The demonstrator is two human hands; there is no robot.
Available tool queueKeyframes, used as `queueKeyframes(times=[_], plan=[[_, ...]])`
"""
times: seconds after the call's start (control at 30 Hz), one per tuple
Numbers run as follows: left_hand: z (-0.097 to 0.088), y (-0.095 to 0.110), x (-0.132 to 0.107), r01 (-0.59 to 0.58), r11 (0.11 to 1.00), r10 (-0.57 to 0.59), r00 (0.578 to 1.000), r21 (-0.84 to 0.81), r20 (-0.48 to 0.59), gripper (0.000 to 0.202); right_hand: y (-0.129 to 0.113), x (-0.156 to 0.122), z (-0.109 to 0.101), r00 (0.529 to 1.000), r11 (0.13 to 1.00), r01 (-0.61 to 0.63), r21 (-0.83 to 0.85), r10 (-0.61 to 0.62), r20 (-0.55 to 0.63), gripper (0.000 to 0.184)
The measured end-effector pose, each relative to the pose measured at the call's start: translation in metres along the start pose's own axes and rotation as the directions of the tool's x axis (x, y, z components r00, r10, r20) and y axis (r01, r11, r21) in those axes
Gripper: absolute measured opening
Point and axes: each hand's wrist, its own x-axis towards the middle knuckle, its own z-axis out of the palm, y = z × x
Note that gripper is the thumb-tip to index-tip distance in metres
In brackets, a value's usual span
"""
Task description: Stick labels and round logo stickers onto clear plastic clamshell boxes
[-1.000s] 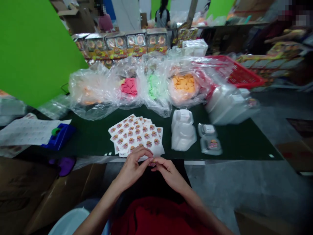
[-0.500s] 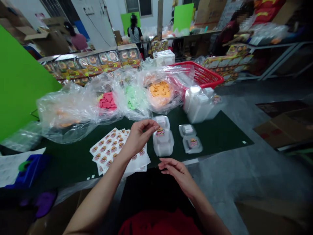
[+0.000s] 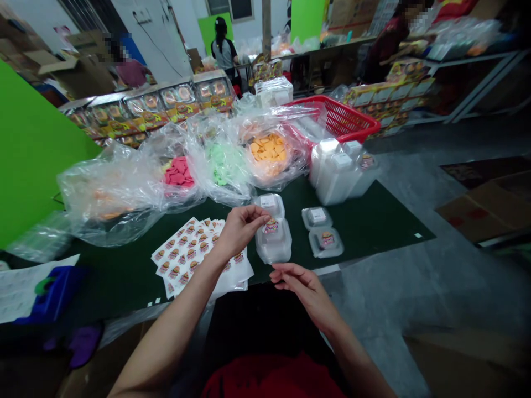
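My left hand point(image 3: 243, 229) is closed in a pinch on a small burger sticker point(image 3: 270, 225), held at the upper part of a stack of clear plastic clamshell boxes point(image 3: 274, 249). Whether the sticker touches the lid I cannot tell. Close to the front edge of that stack, my right hand point(image 3: 301, 284) hovers palm inward, fingers stretched and slightly apart, holding nothing. Under my left forearm lie fanned sheets of burger stickers point(image 3: 186, 251). To the right sits another opened clamshell box point(image 3: 326, 243) bearing a burger sticker.
Clear bags of pink pieces point(image 3: 178, 172), green pieces point(image 3: 222, 163) and orange pieces point(image 3: 269, 149) line the back of the green table point(image 3: 381, 221). Stacked clamshells point(image 3: 336, 174) stand before a red basket point(image 3: 348, 119). A blue holder point(image 3: 50, 296) is at left. Other people work behind.
The view has shifted slightly. My left hand stays pinched at the sticker over the box, and my right hand keeps nearly the same place by the front edge.
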Motion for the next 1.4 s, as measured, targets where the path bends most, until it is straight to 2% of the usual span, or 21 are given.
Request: queueKeyframes(times=[0.13, 0.23, 0.3, 0.37, 0.43, 0.53, 0.6, 0.63, 0.7, 0.77, 0.8, 0.83, 0.93, 1.0, 1.1, 1.17, 1.27, 1.4], plan=[[0.004, -0.003, -0.002, 0.024, 1.000, -0.024, 0.999, -0.008, -0.026, 0.031, -0.010, -0.003, 0.002, 0.999, 1.000, 0.022, 0.001, -0.022, -0.024, 0.034], [0.006, -0.007, -0.002, 0.036, 0.999, -0.036, 0.999, -0.018, -0.035, 0.030, -0.017, -0.006, 0.002, 0.996, 0.996, 0.081, -0.032, -0.082, -0.039, 0.031], [0.007, -0.010, -0.001, 0.036, 0.999, -0.037, 0.998, -0.017, -0.045, 0.030, -0.022, -0.006, 0.003, 0.985, 0.984, 0.155, -0.087, -0.161, -0.068, 0.026], [0.008, -0.013, -0.001, 0.032, 0.999, -0.032, 0.997, 0.006, -0.065, 0.029, -0.030, -0.004, 0.005, 0.950, 0.942, 0.273, -0.193, -0.295, -0.100, 0.023], [0.009, -0.015, -0.001, 0.028, 0.999, -0.024, 0.996, 0.044, -0.087, 0.028, -0.038, 0.002, 0.008, 0.879, 0.834, 0.401, -0.380, -0.467, -0.097, 0.026], [0.011, -0.016, -0.004, 0.021, 0.993, -0.008, 0.993, 0.117, -0.116, 0.026, -0.046, 0.018, 0.013, 0.765, 0.539, 0.479, -0.693, -0.644, 0.028, 0.035], [0.013, -0.017, -0.007, 0.012, 0.985, 0.014, 0.989, 0.173, -0.145, 0.023, -0.047, 0.030, 0.015, 0.732, 0.357, 0.456, -0.815, -0.671, 0.115, 0.037], [0.015, -0.018, -0.009, 0.002, 0.978, 0.032, 0.987, 0.208, -0.159, 0.021, -0.046, 0.035, 0.016, 0.724, 0.293, 0.437, -0.851, -0.676, 0.139, 0.037], [0.018, -0.019, -0.012, -0.054, 0.953, 0.115, 0.974, 0.297, -0.193, 0.017, -0.042, 0.042, 0.016, 0.711, 0.210, 0.394, -0.895, -0.686, 0.152, 0.035], [0.021, -0.022, -0.013, -0.127, 0.913, 0.233, 0.943, 0.388, -0.237, 0.009, -0.038, 0.045, 0.015, 0.699, 0.170, 0.366, -0.915, -0.700, 0.149, 0.034], [0.023, -0.025, -0.013, -0.149, 0.897, 0.280, 0.921, 0.416, -0.273, 0.010, -0.036, 0.045, 0.015, 0.696, 0.163, 0.358, -0.919, -0.703, 0.146, 0.033], [0.023, -0.027, -0.013, -0.153, 0.891, 0.306, 0.897, 0.427, -0.318, 0.021, -0.035, 0.044, 0.015, 0.696, 0.164, 0.356, -0.920, -0.703, 0.144, 0.033], [0.024, -0.035, -0.016, -0.106, 0.926, 0.275, 0.846, 0.362, -0.456, 0.055, -0.034, 0.043, 0.018, 0.713, 0.220, 0.354, -0.909, -0.693, 0.110, 0.030], [0.025, -0.040, -0.024, -0.095, 0.955, 0.230, 0.834, 0.280, -0.501, 0.052, -0.035, 0.046, 0.023, 0.718, 0.281, 0.333, -0.900, -0.695, 0.048, 0.031], [0.031, -0.047, -0.045, -0.084, 0.993, 0.114, 0.870, 0.085, -0.480, 0.035, -0.033, 0.056, 0.036, 0.729, 0.297, 0.258, -0.919, -0.684, -0.016, 0.058], [0.037, -0.051, -0.059, -0.057, 0.997, 0.027, 0.899, -0.055, -0.438, 0.037, -0.029, 0.064, 0.045, 0.743, 0.265, 0.215, -0.940, -0.670, -0.019, 0.072], [0.043, -0.057, -0.073, -0.039, 0.984, -0.037, 0.909, -0.173, -0.416, 0.042, -0.025, 0.070, 0.053, 0.735, 0.272, 0.207, -0.940, -0.677, -0.034, 0.073], [0.040, -0.061, -0.079, -0.045, 0.978, -0.047, 0.906, -0.206, -0.420, 0.043, -0.029, 0.067, 0.049, 0.701, 0.403, 0.283, -0.870, -0.707, -0.099, 0.074]])
